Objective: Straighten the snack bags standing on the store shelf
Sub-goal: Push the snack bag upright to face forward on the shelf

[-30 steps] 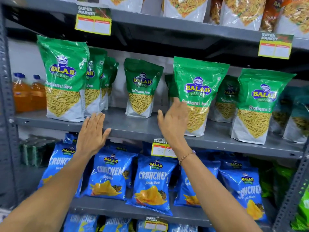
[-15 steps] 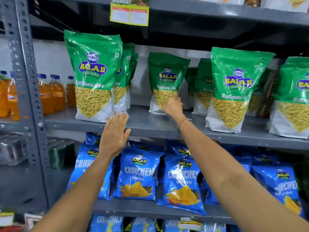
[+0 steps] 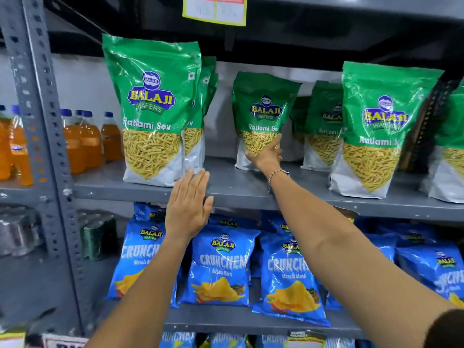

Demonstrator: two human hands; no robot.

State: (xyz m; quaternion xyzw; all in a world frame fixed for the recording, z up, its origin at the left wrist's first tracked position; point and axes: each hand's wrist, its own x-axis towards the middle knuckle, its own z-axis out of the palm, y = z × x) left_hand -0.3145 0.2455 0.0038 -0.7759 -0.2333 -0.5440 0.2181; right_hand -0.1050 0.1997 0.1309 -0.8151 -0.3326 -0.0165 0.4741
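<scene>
Green Ratlami Sev snack bags stand on the grey middle shelf (image 3: 238, 192). A small bag set far back (image 3: 263, 114) is held at its lower right by my right hand (image 3: 266, 156), fingers wrapped on its front. The large front-left bag (image 3: 153, 109) stands upright with more bags lined behind it. Another large bag (image 3: 379, 126) stands at the right front, and a further bag (image 3: 324, 126) sits behind it. My left hand (image 3: 188, 209) hovers flat and open at the shelf's front edge, just right of the large left bag, touching nothing I can see.
Blue Crunchem bags (image 3: 221, 267) fill the shelf below. Orange drink bottles (image 3: 82, 141) stand beyond the perforated grey upright (image 3: 42, 121) at left. A yellow price tag (image 3: 214, 8) hangs from the shelf above. Bare shelf surface lies between the left and right front bags.
The view has shifted left and closer. My right hand reached deeper to the back bag and took hold of its lower part. My left hand stayed open by the shelf edge.
</scene>
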